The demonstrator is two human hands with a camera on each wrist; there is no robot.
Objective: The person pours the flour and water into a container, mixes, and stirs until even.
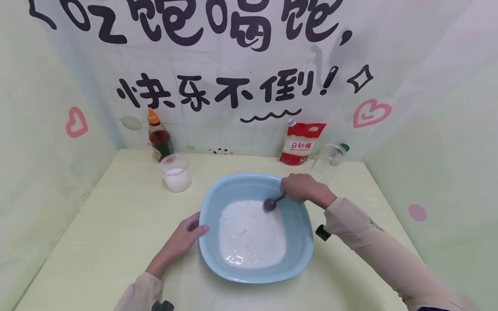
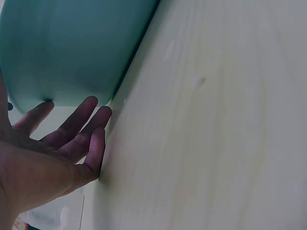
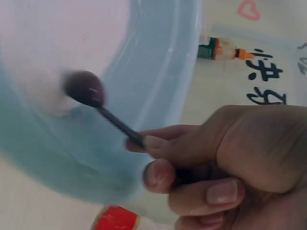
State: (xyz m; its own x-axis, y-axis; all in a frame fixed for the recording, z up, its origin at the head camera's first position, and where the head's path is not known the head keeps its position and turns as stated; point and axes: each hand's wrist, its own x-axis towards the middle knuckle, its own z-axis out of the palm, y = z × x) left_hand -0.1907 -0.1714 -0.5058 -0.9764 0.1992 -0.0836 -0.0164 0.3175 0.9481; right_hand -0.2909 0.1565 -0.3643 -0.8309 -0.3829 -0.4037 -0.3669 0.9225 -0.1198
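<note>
A light-blue basin (image 1: 254,278) with white milky liquid (image 1: 249,235) in it stands on the table. My right hand (image 1: 305,188) is over its far right rim and pinches the thin dark handle of a spoon (image 3: 120,124). The spoon's round bowl (image 1: 269,204) is at the liquid's far edge, blurred in the right wrist view. My left hand (image 1: 184,237) holds the basin's left side, the thumb over the rim. In the left wrist view its other fingers (image 2: 81,136) spread along the outer wall, a fingertip touching it.
Behind the basin, at left, stand a clear cup of white powder (image 1: 177,178) and a sauce bottle (image 1: 160,138) with an orange cap. A red-and-white sugar pouch (image 1: 299,144) and a clear container (image 1: 327,162) stand at the back right, near the wall.
</note>
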